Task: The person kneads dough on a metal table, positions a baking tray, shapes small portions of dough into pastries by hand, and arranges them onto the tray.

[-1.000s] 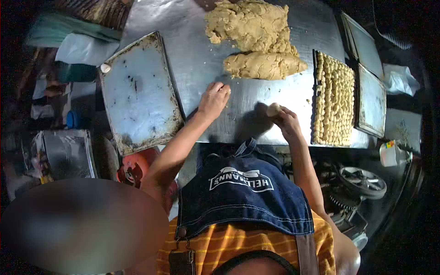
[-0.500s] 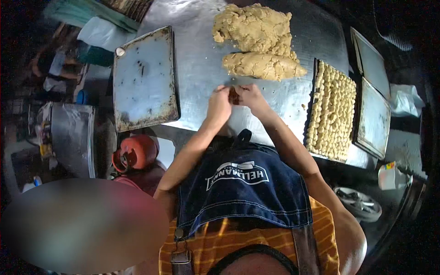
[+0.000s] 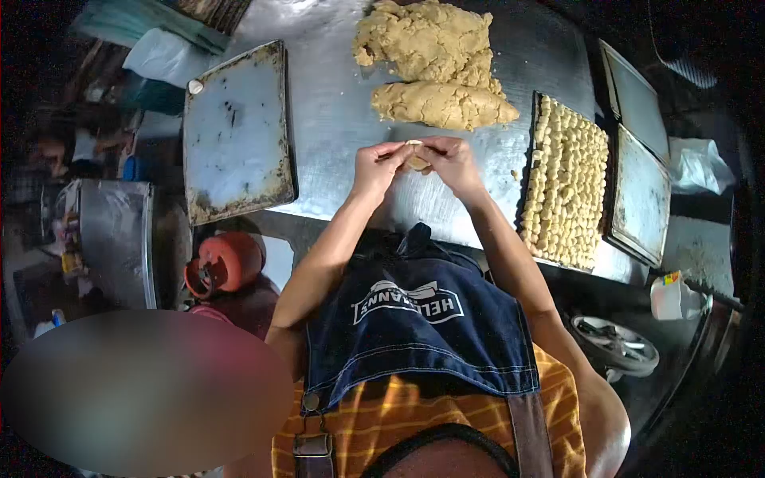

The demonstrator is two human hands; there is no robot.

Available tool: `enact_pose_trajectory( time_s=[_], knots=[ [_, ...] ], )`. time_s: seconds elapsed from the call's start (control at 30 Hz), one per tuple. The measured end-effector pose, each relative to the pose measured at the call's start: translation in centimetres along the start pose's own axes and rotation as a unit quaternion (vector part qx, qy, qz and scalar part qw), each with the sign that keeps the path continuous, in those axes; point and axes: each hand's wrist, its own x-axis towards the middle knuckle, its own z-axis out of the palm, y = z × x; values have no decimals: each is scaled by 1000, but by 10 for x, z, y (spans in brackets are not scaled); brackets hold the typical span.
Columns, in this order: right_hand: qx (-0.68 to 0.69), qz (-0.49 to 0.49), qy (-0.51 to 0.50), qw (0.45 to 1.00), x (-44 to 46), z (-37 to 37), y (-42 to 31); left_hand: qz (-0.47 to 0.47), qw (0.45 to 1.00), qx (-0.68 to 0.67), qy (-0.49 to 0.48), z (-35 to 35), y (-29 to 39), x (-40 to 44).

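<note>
My left hand (image 3: 378, 169) and my right hand (image 3: 454, 166) meet over the near part of the metal table. A small piece of dough (image 3: 417, 162) is pinched between their fingertips, partly covered by the fingers. Just beyond my hands lies a thick log of yellowish dough (image 3: 442, 107), its surface cracked. Behind that log sits a larger, rough mound of the same dough (image 3: 430, 40). To the right, a dark-edged tray (image 3: 529, 171) carries many small shaped dough pieces (image 3: 566, 183) in tight rows.
A worn baking tray (image 3: 239, 135) lies at the table's left side. More trays (image 3: 640, 195) stand at the right edge, near a white plastic bag (image 3: 697, 166). Below left is a red gas cylinder (image 3: 231, 261). A round basin (image 3: 613, 346) sits low at the right.
My fingertips now show a pale dough piece, where a dark reddish-brown spot showed before. The whole view has shifted slightly, so table items appear a little further left and higher.
</note>
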Motion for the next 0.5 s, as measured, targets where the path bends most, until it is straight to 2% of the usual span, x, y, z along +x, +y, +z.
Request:
enact_pose_trajectory(
  time_s=[0.07, 0.1, 0.13, 0.27, 0.47, 0.5],
  knots=[
    [-56, -5, 48, 997, 10, 7, 21, 57, 977, 204, 22, -3, 17, 1],
    [-82, -9, 69, 994, 16, 11, 28, 88, 948, 305, 36, -8, 25, 2],
    [-84, -7, 76, 994, 17, 20, 25, 87, 948, 303, 29, -17, 21, 6],
    [-26, 122, 106, 986, 14, 51, 12, 265, 886, 379, 22, -47, -4, 23],
    [69, 116, 87, 987, 12, 46, 20, 247, 865, 437, -1, -41, 12, 17],
    [-19, 81, 47, 995, 14, 38, 23, 203, 881, 428, 0, -40, 14, 18]
  ],
)
